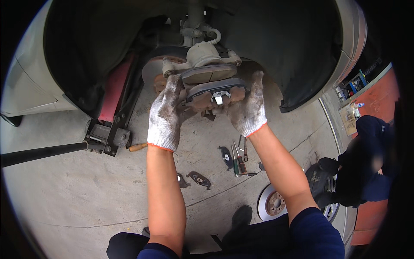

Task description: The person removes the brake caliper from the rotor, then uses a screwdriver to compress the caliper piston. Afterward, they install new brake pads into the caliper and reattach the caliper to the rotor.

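Observation:
Both my hands wear dirty white knit gloves with orange cuffs. Between them is a brake caliper [203, 55] with two brake pads in it: an inner pad [209, 74] and an outer pad [215, 86] with a silver clip [219, 98]. My left hand [164, 113] grips the caliper's left side, thumb pointing up and fingertips tucked beneath. On the other side my right hand [250, 108] is closed on the caliper, its thumb raised and its fingers partly hidden underneath. Behind the caliper, a brake disc [150, 71] shows at the left.
A red floor jack [115, 95] with a black handle [43, 153] stands left. Old brake pads [199, 180], screwdrivers [240, 162] and a ratchet [246, 174] lie on the concrete. Nearer are a loose brake disc [271, 203] and a wheel [321, 183]. A person [362, 159] crouches at right.

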`<state>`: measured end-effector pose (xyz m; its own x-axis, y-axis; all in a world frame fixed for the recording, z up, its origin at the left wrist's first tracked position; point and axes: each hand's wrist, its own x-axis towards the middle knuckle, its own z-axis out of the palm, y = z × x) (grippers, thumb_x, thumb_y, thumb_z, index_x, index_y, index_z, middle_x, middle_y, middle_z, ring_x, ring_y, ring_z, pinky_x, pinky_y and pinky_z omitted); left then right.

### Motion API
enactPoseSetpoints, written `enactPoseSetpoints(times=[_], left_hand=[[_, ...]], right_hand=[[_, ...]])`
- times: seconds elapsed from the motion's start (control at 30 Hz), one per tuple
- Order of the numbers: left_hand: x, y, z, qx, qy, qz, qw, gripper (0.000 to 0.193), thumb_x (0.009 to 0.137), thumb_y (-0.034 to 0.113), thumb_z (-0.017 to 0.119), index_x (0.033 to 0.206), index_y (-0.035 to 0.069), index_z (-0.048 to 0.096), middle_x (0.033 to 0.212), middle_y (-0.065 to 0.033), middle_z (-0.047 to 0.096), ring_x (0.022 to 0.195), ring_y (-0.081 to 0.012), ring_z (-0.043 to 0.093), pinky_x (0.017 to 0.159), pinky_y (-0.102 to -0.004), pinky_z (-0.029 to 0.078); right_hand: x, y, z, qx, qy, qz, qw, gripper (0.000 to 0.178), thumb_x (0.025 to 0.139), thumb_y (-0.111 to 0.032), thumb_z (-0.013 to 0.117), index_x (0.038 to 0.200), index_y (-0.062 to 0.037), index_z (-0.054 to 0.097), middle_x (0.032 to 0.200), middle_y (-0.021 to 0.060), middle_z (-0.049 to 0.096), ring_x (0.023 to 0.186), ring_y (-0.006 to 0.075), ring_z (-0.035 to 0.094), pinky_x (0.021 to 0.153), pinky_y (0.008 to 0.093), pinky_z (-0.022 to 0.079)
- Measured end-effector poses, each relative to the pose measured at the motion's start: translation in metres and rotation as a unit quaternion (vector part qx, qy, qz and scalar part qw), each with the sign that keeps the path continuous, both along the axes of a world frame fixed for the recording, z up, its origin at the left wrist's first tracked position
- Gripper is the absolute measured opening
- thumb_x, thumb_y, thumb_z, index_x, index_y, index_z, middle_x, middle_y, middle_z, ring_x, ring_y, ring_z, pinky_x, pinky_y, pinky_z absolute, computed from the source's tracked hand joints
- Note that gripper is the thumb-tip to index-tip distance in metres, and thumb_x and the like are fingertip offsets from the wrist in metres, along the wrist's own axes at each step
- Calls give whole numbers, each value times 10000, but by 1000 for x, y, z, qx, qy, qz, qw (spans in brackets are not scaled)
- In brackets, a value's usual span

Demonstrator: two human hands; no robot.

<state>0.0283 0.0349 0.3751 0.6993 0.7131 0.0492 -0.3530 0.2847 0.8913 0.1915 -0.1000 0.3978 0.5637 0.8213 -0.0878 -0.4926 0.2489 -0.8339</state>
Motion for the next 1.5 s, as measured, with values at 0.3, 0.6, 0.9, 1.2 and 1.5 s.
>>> enactPoseSetpoints(times=[0.3, 0.6, 0.9, 1.2, 1.5], left_hand=[[19, 26, -7, -99, -97, 91, 986, 656, 1081, 468, 680, 1492, -30, 568, 1408, -168, 680, 1314, -237, 639, 1130, -357, 494], [34, 28, -6, -227, -152, -30, 962, 538, 1088, 412, 670, 1369, -43, 620, 1268, -112, 730, 1145, -166, 673, 1015, -318, 532], [49, 30, -11, -110, -141, -15, 984, 467, 1109, 379, 625, 1399, 16, 673, 1300, -117, 720, 1120, -198, 698, 929, -351, 588], [55, -52, 55, 5, -26, 89, 996, 395, 1106, 259, 635, 1368, -36, 656, 1319, -137, 714, 1136, -237, 728, 924, -362, 632], [174, -157, -21, -238, -187, 105, 947, 294, 1121, 206, 593, 1368, 53, 636, 1374, -82, 693, 1240, -192, 664, 1049, -332, 546]], right_hand=[[21, 5, 23, -80, -6, -54, 995, 1021, 997, -897, 318, 1591, -80, 465, 1566, 188, 558, 1429, 394, 555, 1222, 565, 430], [29, 25, 70, -252, -97, 40, 962, 1014, 982, -815, 538, 1602, -19, 440, 1569, 257, 554, 1420, 428, 575, 1172, 592, 495], [46, 14, 52, -150, -98, 53, 982, 1214, 877, -916, 570, 1624, 18, 363, 1556, 291, 542, 1391, 464, 592, 1109, 624, 541], [138, 15, -4, -36, 153, 57, 986, 1019, 940, -893, 514, 1568, -90, 530, 1535, 177, 608, 1328, 385, 628, 1111, 545, 535], [181, 12, -47, 174, 278, 139, 934, 745, 1031, -686, 567, 1461, -80, 626, 1305, 152, 718, 1149, 298, 689, 958, 447, 594]])
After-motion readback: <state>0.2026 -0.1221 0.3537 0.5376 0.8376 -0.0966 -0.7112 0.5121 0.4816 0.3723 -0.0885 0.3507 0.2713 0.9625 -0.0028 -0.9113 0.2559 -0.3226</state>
